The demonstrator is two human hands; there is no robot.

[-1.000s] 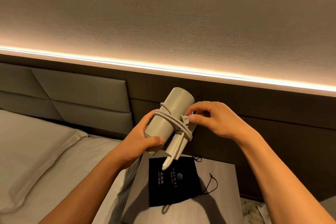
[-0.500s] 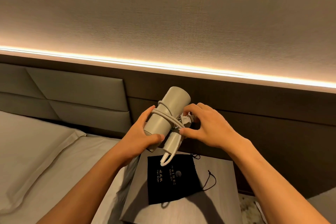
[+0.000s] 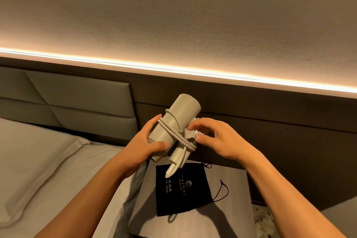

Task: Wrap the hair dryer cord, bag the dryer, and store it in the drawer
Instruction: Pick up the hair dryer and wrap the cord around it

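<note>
Left hand [image 3: 144, 144] is clamped on the dryer [image 3: 173, 123] barrel, held tilted in mid-air. Right hand [image 3: 216, 139] is pinched on the plug [image 3: 190, 135], at 3 o'clock of the cord [image 3: 174, 135] wraps. Bag [image 3: 182, 187] is laid flat on the surface [image 3: 229, 222], at 6 o'clock below the dryer.

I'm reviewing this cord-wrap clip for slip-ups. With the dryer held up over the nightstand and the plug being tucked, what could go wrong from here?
1. The plug, pinched by the right hand, may not be secured yet; if released, the cord coils could loosen.
2. The left hand alone grips the dryer body; a slip might drop it onto the nightstand.
3. The bag lies flat, so bagging probably needs a hand freed first.
</note>
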